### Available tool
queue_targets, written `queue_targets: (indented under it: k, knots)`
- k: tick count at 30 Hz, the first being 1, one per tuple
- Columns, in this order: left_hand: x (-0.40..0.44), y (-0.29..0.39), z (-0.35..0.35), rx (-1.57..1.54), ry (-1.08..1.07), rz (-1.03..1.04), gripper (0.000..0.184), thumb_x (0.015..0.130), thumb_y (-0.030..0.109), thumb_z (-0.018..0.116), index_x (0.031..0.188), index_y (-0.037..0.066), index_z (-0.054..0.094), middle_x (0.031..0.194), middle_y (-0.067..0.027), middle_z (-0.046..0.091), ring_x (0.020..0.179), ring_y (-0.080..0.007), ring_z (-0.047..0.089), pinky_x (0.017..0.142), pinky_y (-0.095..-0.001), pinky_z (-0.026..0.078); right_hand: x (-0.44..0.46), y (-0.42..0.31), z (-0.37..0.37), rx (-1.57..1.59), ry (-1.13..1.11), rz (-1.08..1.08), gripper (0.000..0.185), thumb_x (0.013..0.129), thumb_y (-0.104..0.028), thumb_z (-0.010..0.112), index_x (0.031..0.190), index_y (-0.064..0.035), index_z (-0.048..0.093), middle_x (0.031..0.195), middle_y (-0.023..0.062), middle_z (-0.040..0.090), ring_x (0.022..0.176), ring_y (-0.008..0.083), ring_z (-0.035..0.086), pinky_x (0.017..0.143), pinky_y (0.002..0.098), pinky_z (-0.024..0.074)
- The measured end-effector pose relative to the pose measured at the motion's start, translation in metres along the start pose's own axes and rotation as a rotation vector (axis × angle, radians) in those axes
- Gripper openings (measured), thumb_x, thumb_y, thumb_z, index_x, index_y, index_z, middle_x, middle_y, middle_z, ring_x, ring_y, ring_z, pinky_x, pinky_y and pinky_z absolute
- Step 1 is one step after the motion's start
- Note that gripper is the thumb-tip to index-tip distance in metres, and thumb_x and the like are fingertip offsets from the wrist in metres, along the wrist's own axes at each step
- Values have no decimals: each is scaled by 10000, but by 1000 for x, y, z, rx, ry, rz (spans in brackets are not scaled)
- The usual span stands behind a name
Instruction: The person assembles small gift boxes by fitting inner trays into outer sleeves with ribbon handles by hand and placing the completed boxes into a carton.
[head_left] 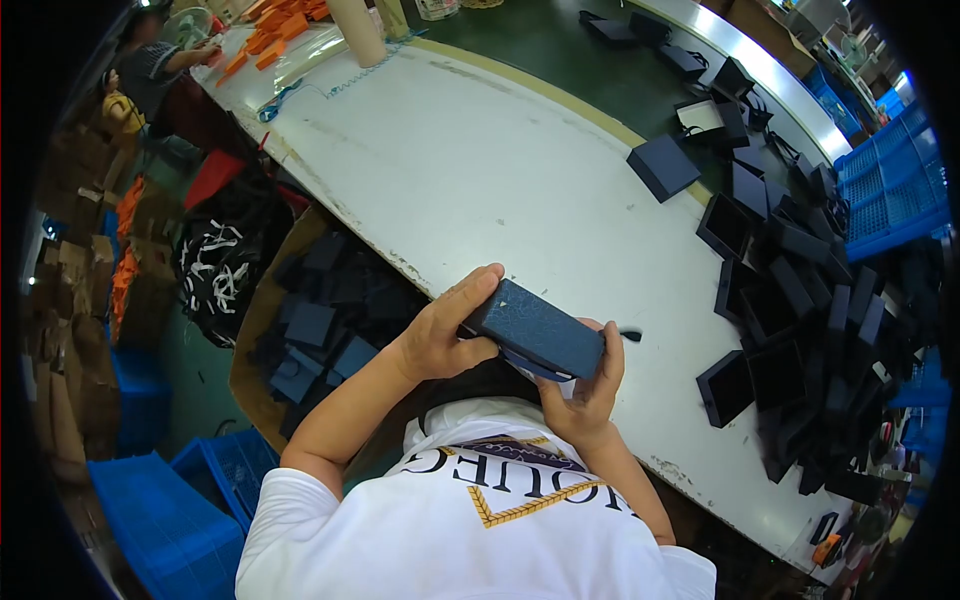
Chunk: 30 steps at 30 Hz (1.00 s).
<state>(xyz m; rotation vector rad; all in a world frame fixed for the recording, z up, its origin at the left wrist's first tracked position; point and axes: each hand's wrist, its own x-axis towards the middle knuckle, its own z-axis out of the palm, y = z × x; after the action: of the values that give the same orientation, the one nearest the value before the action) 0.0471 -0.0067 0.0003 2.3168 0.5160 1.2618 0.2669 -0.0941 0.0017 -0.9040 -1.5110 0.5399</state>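
A dark blue box (pixel 540 325) is held between my two hands, just over the table's near edge and in front of the white shirt. My left hand (pixel 445 330) grips its left end, thumb on the near side and fingers along the far side. Around the right end, my right hand (pixel 590 385) has its fingers and thumb closed. A small black ribbon tab (pixel 631 336) shows just beyond the right fingers. Something pale is partly visible under the box; I cannot make out what it is.
Many dark box parts (pixel 775 290) are heaped on the white table (pixel 480 180) at right, with one box (pixel 663 167) beside them. A carton (pixel 250 370) of dark boxes stands at left, near blue crates (pixel 165 520). Another person (pixel 160 75) works at the far left.
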Motion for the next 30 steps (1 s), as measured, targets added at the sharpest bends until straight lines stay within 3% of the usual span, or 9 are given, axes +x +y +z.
queue_targets:
  k: [4, 6, 8, 9, 12, 16, 21, 28, 30]
  knots:
    - [21, 20, -8, 279, -62, 128, 613, 762, 26, 783, 1304, 8, 498, 1545, -342, 409, 1408, -461, 478, 1189, -495, 371, 0, 2, -10, -190, -50, -78, 914, 826, 85, 721, 1568, 24, 192, 1342, 248, 511, 1178, 310, 578, 1007, 402, 488]
    - [25, 28, -3, 61, -8, 73, 547, 776, 38, 766, 1231, 44, 463, 1545, -364, 389, 1414, -469, 465, 1190, -513, 350, 6, 4, -11, -227, -29, -172, 864, 838, 79, 707, 1551, 28, 221, 1318, 243, 527, 1146, 303, 585, 979, 397, 500]
    - [22, 35, 5, -412, 136, -38, 530, 790, 45, 745, 1191, 87, 401, 1545, -380, 373, 1424, -466, 449, 1192, -522, 324, 7, 8, -10, -240, 7, -195, 798, 865, 44, 692, 1532, 34, 253, 1306, 237, 534, 1118, 296, 589, 959, 393, 504]
    - [26, 47, 6, -539, 179, -153, 623, 864, 24, 679, 1354, 100, 302, 1530, -333, 429, 1440, -374, 445, 1193, -470, 306, 6, 9, -8, -242, 24, -206, 766, 879, 27, 685, 1522, 38, 269, 1300, 234, 538, 1104, 293, 591, 950, 390, 505]
    - [45, 65, 3, -679, 210, -405, 589, 997, 173, 616, 1475, 116, 277, 1519, -328, 446, 1384, -322, 481, 1173, -450, 342, 6, 8, -8, -261, 25, -184, 723, 898, -25, 690, 1505, 41, 302, 1289, 228, 551, 1101, 298, 594, 941, 387, 508]
    - [64, 79, 3, -687, 250, -495, 380, 1002, 66, 581, 1369, 1, 509, 1474, -237, 540, 1414, -267, 475, 1176, -409, 346, 14, 3, -11, -296, 36, -224, 708, 884, -49, 719, 1477, 31, 339, 1273, 231, 567, 1103, 322, 598, 920, 402, 518]
    - [63, 80, 7, -769, 351, -535, 272, 1024, 74, 547, 1275, -17, 599, 1464, -250, 560, 1358, -271, 542, 1156, -398, 388, 16, 9, -7, -280, 82, -320, 628, 887, -99, 769, 1396, 4, 414, 1272, 242, 568, 1115, 344, 594, 917, 425, 530]
    - [60, 82, 6, -647, 334, -533, 300, 1085, 98, 409, 1198, -25, 658, 1445, -239, 592, 1375, -303, 543, 1175, -404, 376, 14, 5, -7, -313, 95, -255, 642, 983, -478, 665, 1357, -7, 441, 1270, 253, 561, 1129, 346, 584, 926, 433, 528]
    - [62, 85, 5, -625, 317, -547, 323, 1089, 109, 384, 1220, -42, 637, 1455, -301, 551, 1376, -314, 538, 1156, -418, 409, 15, 3, -5, -280, 103, -209, 680, 987, -545, 628, 1352, -1, 443, 1267, 253, 561, 1130, 346, 583, 929, 432, 525]
